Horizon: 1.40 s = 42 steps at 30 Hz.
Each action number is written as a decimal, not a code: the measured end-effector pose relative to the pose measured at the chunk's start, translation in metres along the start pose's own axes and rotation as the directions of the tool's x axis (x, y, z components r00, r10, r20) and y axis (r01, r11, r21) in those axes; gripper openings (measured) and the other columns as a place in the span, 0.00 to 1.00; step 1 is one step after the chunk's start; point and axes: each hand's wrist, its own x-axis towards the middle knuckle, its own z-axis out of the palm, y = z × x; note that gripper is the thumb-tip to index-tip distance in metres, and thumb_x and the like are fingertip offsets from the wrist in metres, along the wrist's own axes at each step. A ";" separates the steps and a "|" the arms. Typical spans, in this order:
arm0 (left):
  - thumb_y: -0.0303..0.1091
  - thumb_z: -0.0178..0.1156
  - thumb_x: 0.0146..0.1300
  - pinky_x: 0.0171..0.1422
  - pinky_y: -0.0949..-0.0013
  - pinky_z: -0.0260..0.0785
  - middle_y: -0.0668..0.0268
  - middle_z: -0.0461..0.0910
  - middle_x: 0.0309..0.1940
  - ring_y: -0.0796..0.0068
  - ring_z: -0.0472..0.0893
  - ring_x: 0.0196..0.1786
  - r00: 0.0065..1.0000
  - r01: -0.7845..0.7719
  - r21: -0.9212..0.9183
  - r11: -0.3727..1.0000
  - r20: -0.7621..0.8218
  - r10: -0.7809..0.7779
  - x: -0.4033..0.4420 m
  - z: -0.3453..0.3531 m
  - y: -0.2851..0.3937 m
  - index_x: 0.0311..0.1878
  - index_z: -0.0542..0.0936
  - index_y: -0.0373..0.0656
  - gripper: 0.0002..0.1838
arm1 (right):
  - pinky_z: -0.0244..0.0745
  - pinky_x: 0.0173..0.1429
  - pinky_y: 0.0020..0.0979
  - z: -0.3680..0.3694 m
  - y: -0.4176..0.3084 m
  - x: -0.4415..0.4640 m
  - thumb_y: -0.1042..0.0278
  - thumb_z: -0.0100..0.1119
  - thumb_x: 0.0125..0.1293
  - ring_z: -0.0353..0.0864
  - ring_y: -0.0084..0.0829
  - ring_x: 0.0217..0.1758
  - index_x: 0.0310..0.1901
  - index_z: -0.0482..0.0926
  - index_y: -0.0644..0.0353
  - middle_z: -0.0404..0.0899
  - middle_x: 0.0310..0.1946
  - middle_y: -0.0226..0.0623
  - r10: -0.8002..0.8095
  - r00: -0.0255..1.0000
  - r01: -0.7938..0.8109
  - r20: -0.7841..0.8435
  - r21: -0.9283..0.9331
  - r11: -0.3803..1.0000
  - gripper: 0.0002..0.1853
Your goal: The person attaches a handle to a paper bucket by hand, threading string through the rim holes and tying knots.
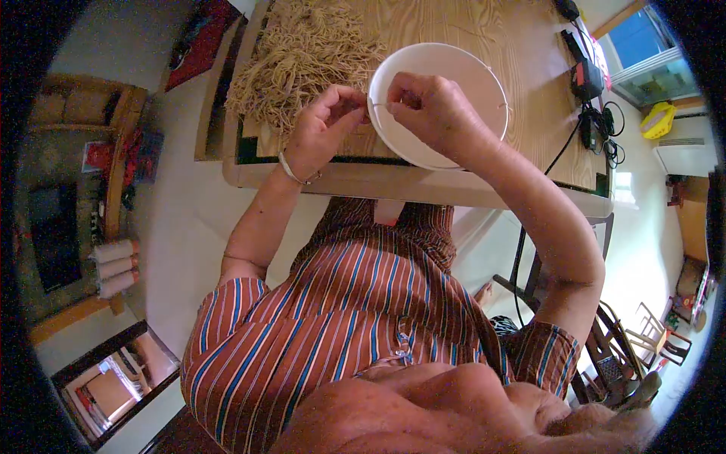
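Observation:
A white bucket (495, 83) stands near the table's front edge, its wide mouth facing up toward me. Above its opening, my right hand (432, 110) is closed in a pinch, fingers curled. My left hand (330, 125) is just outside the bucket's left rim, thumb and fingertips pinched together, a pale bracelet on the wrist. A thin tan strand (380, 104) crosses the rim between the two sets of fingertips. Behind my left hand lies a loose heap of tan, stringy strands (306, 60), some hanging toward the table's left edge.
The wood-grain table (544, 113) has black cables and adapters (587, 82) along its right side, with one cable dropping over the front edge. Chairs (650, 333) stand at the lower right. A yellow object (658, 119) is by the right wall.

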 end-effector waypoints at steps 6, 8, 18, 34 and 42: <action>0.25 0.54 0.64 0.53 0.74 0.70 0.67 0.77 0.41 0.79 0.77 0.45 1.000 -0.004 -0.014 1.000 0.000 0.004 0.000 0.002 0.005 0.47 0.71 0.37 0.09 | 0.72 0.32 0.29 0.001 0.001 0.002 0.70 0.60 0.57 0.75 0.24 0.26 0.32 0.76 0.64 0.77 0.22 0.37 0.005 1.000 -0.005 -0.001 0.016 1.000 0.07; 0.25 0.54 0.64 0.53 0.75 0.70 0.67 0.77 0.40 0.80 0.77 0.45 1.000 -0.008 -0.011 1.000 -0.002 0.008 0.000 0.002 0.005 0.47 0.72 0.37 0.09 | 0.72 0.33 0.29 0.001 0.000 0.003 0.70 0.60 0.56 0.76 0.24 0.26 0.32 0.76 0.64 0.77 0.22 0.37 0.012 1.000 -0.012 0.006 -0.002 1.000 0.07; 0.26 0.55 0.64 0.52 0.75 0.70 0.66 0.77 0.41 0.80 0.77 0.44 1.000 -0.001 -0.021 1.000 -0.006 0.001 0.001 0.002 0.002 0.47 0.72 0.37 0.10 | 0.72 0.33 0.29 0.000 0.001 0.001 0.71 0.59 0.56 0.75 0.23 0.26 0.32 0.76 0.64 0.77 0.22 0.38 -0.009 1.000 0.009 0.020 0.002 1.000 0.06; 0.26 0.55 0.63 0.54 0.75 0.69 0.67 0.77 0.42 0.80 0.76 0.45 1.000 -0.029 -0.003 1.000 0.003 0.029 0.002 0.000 -0.002 0.48 0.72 0.37 0.11 | 0.72 0.34 0.30 0.002 0.001 0.001 0.69 0.58 0.57 0.74 0.25 0.26 0.36 0.78 0.62 0.76 0.22 0.40 -0.022 0.999 0.022 0.024 -0.002 1.000 0.07; 0.27 0.55 0.64 0.54 0.75 0.69 0.67 0.77 0.42 0.80 0.76 0.46 1.000 -0.014 0.020 1.000 0.005 0.014 0.002 0.000 -0.001 0.48 0.72 0.37 0.11 | 0.72 0.34 0.30 0.003 0.000 0.004 0.69 0.58 0.58 0.74 0.25 0.26 0.36 0.78 0.63 0.76 0.22 0.40 -0.042 0.999 0.042 0.013 -0.009 0.999 0.07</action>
